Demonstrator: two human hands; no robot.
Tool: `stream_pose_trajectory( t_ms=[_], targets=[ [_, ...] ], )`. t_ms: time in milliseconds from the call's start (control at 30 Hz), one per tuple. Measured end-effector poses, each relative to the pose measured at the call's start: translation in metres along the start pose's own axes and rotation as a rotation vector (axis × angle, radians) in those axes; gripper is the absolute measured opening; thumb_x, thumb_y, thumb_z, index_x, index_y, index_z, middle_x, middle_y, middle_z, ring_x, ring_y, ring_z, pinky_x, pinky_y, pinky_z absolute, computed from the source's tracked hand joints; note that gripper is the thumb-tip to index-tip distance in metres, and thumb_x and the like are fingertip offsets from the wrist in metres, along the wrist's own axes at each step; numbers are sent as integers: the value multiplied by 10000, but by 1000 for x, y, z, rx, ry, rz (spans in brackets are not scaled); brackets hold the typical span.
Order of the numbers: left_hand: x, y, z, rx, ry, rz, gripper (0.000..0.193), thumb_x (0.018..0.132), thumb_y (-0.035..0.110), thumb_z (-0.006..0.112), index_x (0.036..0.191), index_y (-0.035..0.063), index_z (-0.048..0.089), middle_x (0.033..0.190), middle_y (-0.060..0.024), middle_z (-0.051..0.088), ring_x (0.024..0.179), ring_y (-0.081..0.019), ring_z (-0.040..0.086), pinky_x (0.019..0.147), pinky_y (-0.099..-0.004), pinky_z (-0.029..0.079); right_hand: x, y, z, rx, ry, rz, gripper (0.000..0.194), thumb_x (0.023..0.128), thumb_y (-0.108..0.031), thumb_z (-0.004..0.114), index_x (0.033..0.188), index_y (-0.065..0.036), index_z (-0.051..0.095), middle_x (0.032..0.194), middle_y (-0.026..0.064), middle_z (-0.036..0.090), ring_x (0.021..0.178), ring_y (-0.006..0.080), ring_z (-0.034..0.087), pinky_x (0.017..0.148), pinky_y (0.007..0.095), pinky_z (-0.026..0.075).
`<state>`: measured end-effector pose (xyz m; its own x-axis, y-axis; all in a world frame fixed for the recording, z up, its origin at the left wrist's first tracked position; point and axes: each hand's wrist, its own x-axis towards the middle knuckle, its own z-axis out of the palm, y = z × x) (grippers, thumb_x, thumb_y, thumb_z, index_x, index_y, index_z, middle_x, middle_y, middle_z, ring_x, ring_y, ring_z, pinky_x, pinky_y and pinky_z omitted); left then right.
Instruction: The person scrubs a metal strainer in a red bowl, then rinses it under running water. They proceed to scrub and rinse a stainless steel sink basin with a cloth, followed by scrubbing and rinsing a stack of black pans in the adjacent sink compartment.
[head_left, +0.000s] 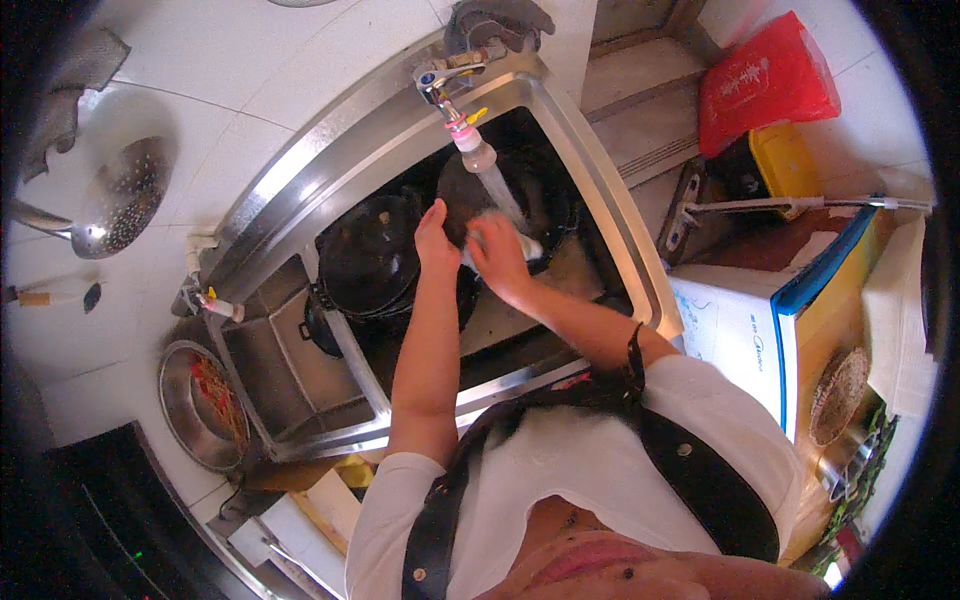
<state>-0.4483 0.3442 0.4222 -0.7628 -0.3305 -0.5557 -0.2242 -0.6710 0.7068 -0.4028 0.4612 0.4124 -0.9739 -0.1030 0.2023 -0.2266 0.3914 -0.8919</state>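
My left hand (437, 244) is over the sink basin, its fingers pointing up toward the tap beside a dark round pan (463, 187). Whether it grips the pan's rim is hidden. Close by on its right, my right hand (499, 259) has bent fingers beside the water stream. Something whitish (531, 248) shows by that hand; I cannot tell whether it is foam, splashing water or a cloth. Water (501, 193) runs from the chrome tap (442, 94), which has a clear nozzle. A black wok (369, 255) lies in the basin left of my left hand.
The stainless sink rim (600, 172) surrounds the basin. Left are a second tap (221, 306), a steel bowl (176, 405) holding reddish food, and a hanging perforated skimmer (127, 199). Right are a red bag (769, 86), a squeegee-like tool (684, 210) and a white box (727, 322).
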Motion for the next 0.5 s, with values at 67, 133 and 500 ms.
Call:
stream_pose_trajectory(
  t_ms=[67, 133, 500],
  targets=[
    [2, 1, -4, 14, -42, -16, 227, 843, 139, 550, 1019, -4, 555, 980, -74, 579, 883, -191, 545, 791, -322, 447, 48, -7, 13, 47, 25, -121, 271, 775, -176, 565, 1012, -55, 513, 954, 158, 505, 901, 347, 491, 791, 411, 415],
    [3, 2, -5, 53, -108, 5, 241, 846, 158, 549, 1025, -3, 551, 995, -82, 576, 899, -200, 547, 802, -335, 446, 93, 2, 22, -57, 133, 43, 283, 765, -253, 571, 987, -82, 529, 949, 130, 529, 889, 334, 508, 773, 413, 430],
    [-14, 7, 11, -54, -48, -168, 338, 860, 277, 537, 1077, 18, 524, 1046, -91, 567, 939, -231, 539, 842, -359, 430, 73, 15, 15, 38, -115, 119, 210, 742, -155, 582, 930, -62, 572, 939, 178, 573, 873, 345, 555, 723, 430, 453]
  ],
)
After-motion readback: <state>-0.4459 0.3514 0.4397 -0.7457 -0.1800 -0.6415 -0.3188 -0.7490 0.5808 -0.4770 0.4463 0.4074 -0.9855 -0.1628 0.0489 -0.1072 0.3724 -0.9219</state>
